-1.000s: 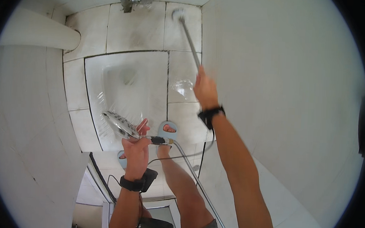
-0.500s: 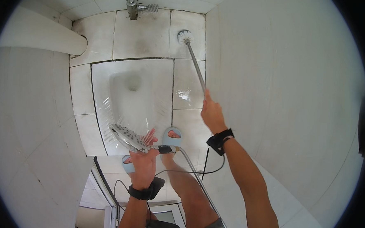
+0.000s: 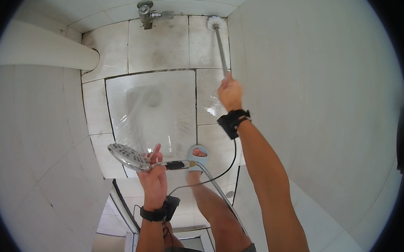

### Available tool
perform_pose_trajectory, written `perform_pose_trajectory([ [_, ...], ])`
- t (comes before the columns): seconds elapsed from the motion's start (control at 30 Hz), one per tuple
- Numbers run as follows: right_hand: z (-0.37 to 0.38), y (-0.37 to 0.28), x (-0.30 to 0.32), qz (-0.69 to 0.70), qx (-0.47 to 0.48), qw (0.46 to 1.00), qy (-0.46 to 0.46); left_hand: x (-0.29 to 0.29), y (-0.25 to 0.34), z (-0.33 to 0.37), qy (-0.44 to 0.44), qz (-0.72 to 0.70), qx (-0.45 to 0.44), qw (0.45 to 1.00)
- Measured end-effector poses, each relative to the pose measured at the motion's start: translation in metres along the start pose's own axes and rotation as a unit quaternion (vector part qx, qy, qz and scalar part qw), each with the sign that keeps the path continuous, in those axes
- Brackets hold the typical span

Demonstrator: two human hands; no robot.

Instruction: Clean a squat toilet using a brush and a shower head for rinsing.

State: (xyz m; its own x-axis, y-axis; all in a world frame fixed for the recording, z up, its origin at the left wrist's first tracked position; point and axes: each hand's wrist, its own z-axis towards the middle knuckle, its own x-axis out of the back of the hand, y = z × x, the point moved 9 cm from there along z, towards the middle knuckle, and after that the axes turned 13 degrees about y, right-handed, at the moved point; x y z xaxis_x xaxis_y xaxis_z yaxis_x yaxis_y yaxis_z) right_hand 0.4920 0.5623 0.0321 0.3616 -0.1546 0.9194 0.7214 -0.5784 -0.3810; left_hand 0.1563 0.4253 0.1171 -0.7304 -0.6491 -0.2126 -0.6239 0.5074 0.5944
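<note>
My left hand [image 3: 155, 178] is closed around the neck of a chrome shower head [image 3: 132, 158], whose spray face points away from me. Thin water jets run from it over the white squat toilet [image 3: 185, 102] set in the floor. My right hand [image 3: 231, 93] grips the metal handle of a round white toilet brush [image 3: 214, 22]. Its bristles rest on the tile at the far right corner, close to where floor and walls meet. A metal hose [image 3: 221, 191] trails from the shower handle down past my leg.
A chrome valve [image 3: 146, 14] sticks out of the far wall. A thick white pipe [image 3: 55, 50] enters the floor at left. My foot in a light blue slipper [image 3: 197, 157] stands beside the toilet's right edge. A floor drain [image 3: 230, 194] and a door frame [image 3: 123, 208] lie nearer me.
My right hand has pushed the brush farther away, toward the far wall. The shower head has shifted slightly left, and its spray now reaches farther across the toilet.
</note>
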Motion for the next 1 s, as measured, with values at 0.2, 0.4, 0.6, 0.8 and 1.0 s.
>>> perform_pose_trajectory([
  [0.2,0.009,-0.019,0.006,-0.002,0.043,0.998,-0.045,0.001,-0.005,-0.001,0.004,-0.041,0.032,0.999],
  [0.4,-0.120,0.008,0.016,-0.030,0.128,0.986,-0.104,0.015,0.005,0.002,0.016,0.034,0.016,0.999],
  [0.6,0.004,-0.044,0.011,-0.125,0.197,0.971,-0.056,-0.007,-0.006,-0.007,0.021,0.028,0.061,0.998],
  [0.8,-0.034,-0.059,-0.015,-0.096,0.069,0.981,-0.154,0.023,0.001,0.007,0.036,0.021,0.043,0.998],
  [1.0,0.003,-0.025,0.018,-0.095,0.185,0.973,-0.096,-0.001,-0.002,-0.004,0.029,0.000,0.033,0.999],
])
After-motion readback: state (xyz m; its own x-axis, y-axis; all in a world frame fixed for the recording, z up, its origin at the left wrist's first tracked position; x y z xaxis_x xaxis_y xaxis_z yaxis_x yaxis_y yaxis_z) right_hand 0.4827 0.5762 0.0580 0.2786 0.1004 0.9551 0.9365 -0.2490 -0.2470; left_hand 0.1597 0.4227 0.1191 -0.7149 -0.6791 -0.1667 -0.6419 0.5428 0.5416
